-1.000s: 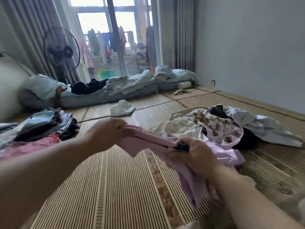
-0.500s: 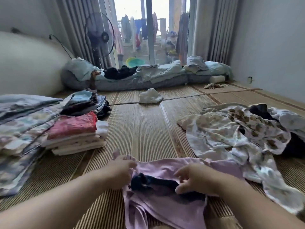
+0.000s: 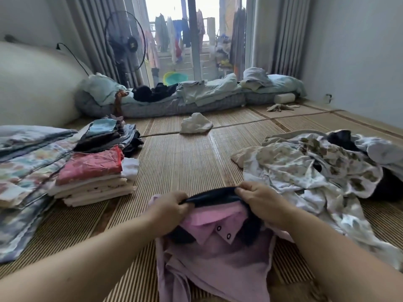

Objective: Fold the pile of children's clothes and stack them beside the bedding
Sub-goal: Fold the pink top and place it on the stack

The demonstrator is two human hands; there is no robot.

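Both hands are busy with one pink shirt (image 3: 218,260), which lies on the straw mat (image 3: 185,162) right in front of the person. The left hand (image 3: 172,205) and right hand (image 3: 259,201) each pinch the shirt's dark collar (image 3: 212,196) with curled fingers, lifting it just off the cloth below.

The body of the shirt is bunched and twisted under the collar. If it gets folded like that, I'd expect a lopsided bundle that slides off the folded stack (image 3: 91,179), which sits beside the bedding (image 3: 26,158) on the left. The stack already leans a bit at its edges. The unfolded pile (image 3: 305,171) on the right lies close, and a trailing sleeve could snag it.

I can read no brand, label or writing anywhere; the shirt shows only two dark buttons (image 3: 223,232).
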